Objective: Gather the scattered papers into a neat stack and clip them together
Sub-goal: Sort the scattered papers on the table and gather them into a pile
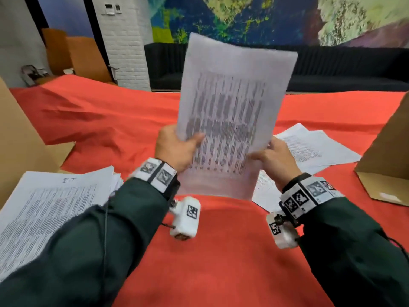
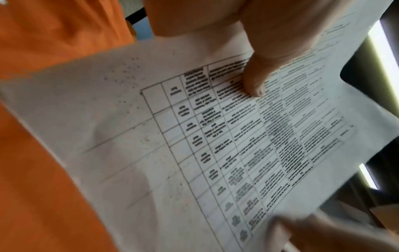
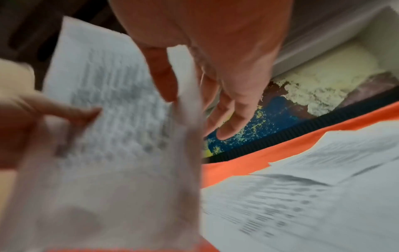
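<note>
I hold a printed sheet with a table on it (image 1: 232, 111) upright above the red tablecloth (image 1: 221, 251). My left hand (image 1: 177, 146) pinches its lower left edge, with the thumb (image 2: 257, 81) pressed on the printed face (image 2: 215, 136). At the lower right edge my right hand (image 1: 274, 157) pinches the paper's edge (image 3: 185, 81) between the thumb and fingers (image 3: 228, 109). A thick stack of printed papers (image 1: 55, 196) lies at my left. Loose sheets (image 1: 314, 147) lie scattered at the right, also in the right wrist view (image 3: 302, 191). Whether I hold more than one sheet cannot be told.
Brown cardboard boxes stand at the left edge (image 1: 20, 138) and the right edge (image 1: 389, 156) of the table. One more sheet (image 1: 263, 193) lies under my right wrist. A dark sofa (image 1: 332, 69) runs behind the table's far edge.
</note>
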